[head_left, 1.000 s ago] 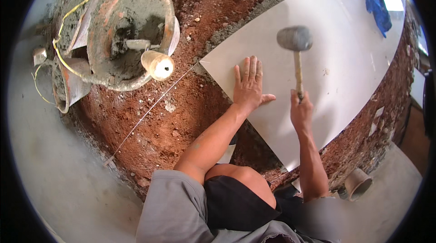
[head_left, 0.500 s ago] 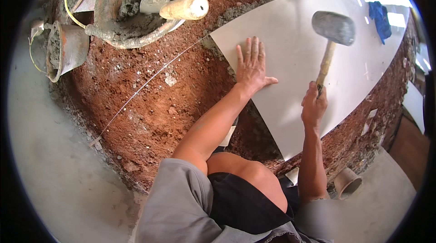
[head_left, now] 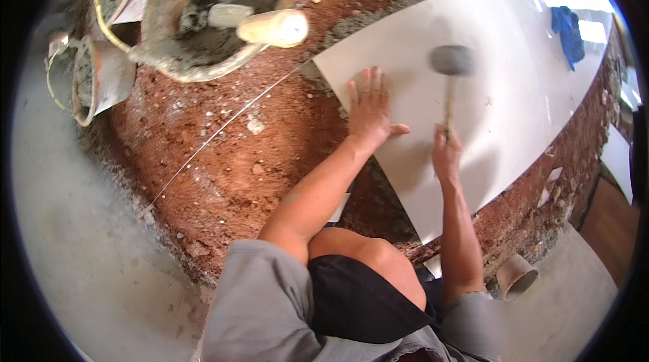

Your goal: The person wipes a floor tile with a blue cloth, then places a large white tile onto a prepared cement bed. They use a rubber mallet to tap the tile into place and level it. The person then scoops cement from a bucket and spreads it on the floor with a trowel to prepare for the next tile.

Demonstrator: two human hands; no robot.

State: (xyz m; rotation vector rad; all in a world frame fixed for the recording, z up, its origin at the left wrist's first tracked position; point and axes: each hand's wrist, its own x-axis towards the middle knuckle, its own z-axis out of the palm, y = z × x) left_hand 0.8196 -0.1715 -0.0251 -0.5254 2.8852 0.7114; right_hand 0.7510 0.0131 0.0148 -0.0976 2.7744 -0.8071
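Note:
A large glossy white tile (head_left: 412, 31) lies on reddish soil, with grey mortar along its far edge. Near its left edge, my left hand (head_left: 370, 110) rests flat on the surface, fingers spread. My right hand (head_left: 447, 156) is wrapped round the wooden handle of a rubber mallet (head_left: 451, 60). The mallet's dark head is over the middle of the tile, smeared by motion; whether it touches the tile I cannot tell. Toward the tile's far right lies a blue cloth (head_left: 567, 37).
At the upper left, a large bucket of mortar (head_left: 196, 77) holds a wooden-handled trowel (head_left: 270, 29). A smaller bucket (head_left: 111, 78) lies tilted beside it. From the tile's corner a taut string (head_left: 220, 131) crosses the soil. A small pot (head_left: 517, 275) sits at lower right.
My right hand has swung the mallet down and to the left over the tile. My left hand stays on the tile. The whole view has shifted slightly.

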